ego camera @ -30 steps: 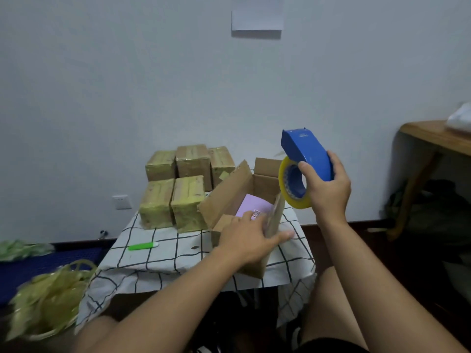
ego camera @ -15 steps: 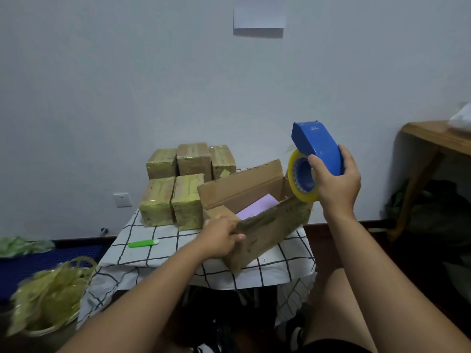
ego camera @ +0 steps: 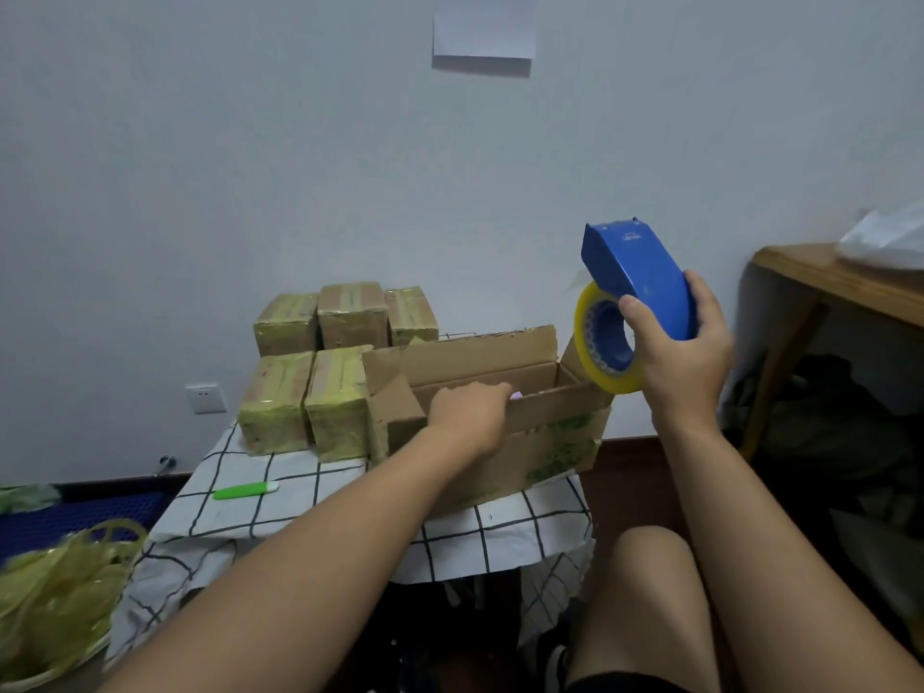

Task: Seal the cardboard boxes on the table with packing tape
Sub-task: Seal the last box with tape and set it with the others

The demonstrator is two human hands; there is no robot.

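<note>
Holding a blue tape dispenser [ego camera: 642, 280] up in the air with the right hand [ego camera: 682, 352], fingers and thumb wrapping round its body, yellowish tape roll [ego camera: 600, 340] facing left and hanging just above the right end of the open cardboard box [ego camera: 540, 442]. Reaching over the near wall of that box with the left hand [ego camera: 467, 417], fingers curling over the top edge and gripping it, fingertips hiding inside. Box sitting on the small table [ego camera: 280, 507] with the checked cloth, flaps all standing up, long back flap upright, short left flap tilting outward, a bit of pink peeking out inside next to the left hand. Green printing showing on the near side of the box, right end overhanging the table edge a little.

Sitting right behind and to the left, touching the open box: five taped boxes [ego camera: 305, 402], wrapped in yellowish tape, three in the back row and two in front. Lying on the cloth near the front left: a green utility knife [ego camera: 245, 491]. Piling up in a basket [ego camera: 55, 602] on the floor at lower left: a heap of used yellowish tape. Standing off to the right: a wooden table [ego camera: 840, 287] with something white on top.
</note>
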